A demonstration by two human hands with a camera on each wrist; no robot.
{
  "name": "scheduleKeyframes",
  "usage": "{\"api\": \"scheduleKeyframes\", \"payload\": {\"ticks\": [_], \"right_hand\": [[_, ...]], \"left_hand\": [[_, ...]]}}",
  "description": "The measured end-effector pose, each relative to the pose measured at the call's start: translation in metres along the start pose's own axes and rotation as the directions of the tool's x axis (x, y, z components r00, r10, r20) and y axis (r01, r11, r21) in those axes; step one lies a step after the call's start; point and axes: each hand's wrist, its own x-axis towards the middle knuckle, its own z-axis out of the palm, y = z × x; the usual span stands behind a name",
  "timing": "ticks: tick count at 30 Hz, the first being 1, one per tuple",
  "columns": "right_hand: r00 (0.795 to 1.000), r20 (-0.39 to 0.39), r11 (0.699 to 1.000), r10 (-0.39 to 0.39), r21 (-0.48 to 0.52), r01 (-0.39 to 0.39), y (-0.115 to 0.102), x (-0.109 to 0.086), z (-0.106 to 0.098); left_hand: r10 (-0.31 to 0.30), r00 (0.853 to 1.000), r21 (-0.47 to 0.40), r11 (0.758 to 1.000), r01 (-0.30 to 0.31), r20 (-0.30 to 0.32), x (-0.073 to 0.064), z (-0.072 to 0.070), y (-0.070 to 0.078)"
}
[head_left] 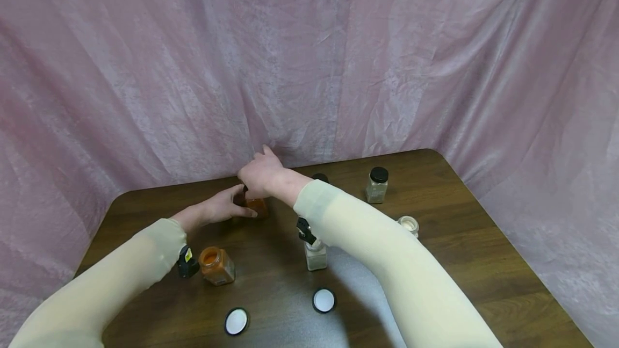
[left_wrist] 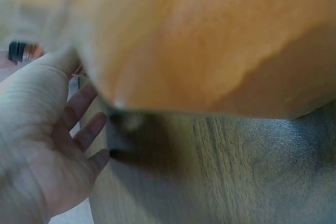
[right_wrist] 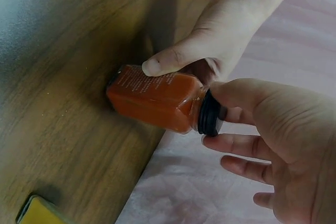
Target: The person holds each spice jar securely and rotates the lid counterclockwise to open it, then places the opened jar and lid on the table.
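Observation:
My left hand grips a squarish clear jar of orange-red powder near the table's far edge. Its thumb lies along the printed side in the right wrist view; the other fingers are mostly hidden behind the jar. My right hand pinches the black lid between thumb and fingers, with the lid sitting on the jar's neck. The remaining right fingers are spread loosely beside it. Close to my left wrist stands a lidless jar of orange powder, large and blurred in the left wrist view.
Two loose lids, white inside up, lie near the front. A jar of pale powder stands under my right forearm, and another open jar is partly covered by the sleeve. A black-lidded jar stands back right. A pink curtain hangs behind.

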Motion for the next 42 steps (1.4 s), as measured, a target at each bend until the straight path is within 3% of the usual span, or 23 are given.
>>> {"api": "scheduleKeyframes", "payload": {"ticks": [12, 21, 34, 42], "right_hand": [[0.998, -0.008, 0.995, -0.056, 0.082, 0.057, 0.003, -0.005, -0.004], [0.994, -0.074, 0.975, -0.082, 0.202, 0.096, 0.018, -0.012, -0.014], [0.987, -0.149, 0.958, -0.062, 0.27, 0.101, 0.034, -0.017, -0.009], [0.981, -0.18, 0.942, -0.071, 0.31, 0.125, 0.044, -0.019, -0.006]], "left_hand": [[0.022, 1.0, -0.024, 0.999, -0.022, 0.006, -0.003, 0.0, 0.001], [0.035, 0.999, 0.011, 0.999, -0.035, 0.002, -0.001, -0.002, 0.0], [0.017, 1.0, 0.036, 0.999, -0.017, -0.019, -0.003, -0.002, -0.003], [-0.012, 1.0, 0.015, 1.0, 0.013, -0.008, -0.011, -0.004, -0.005]]}}
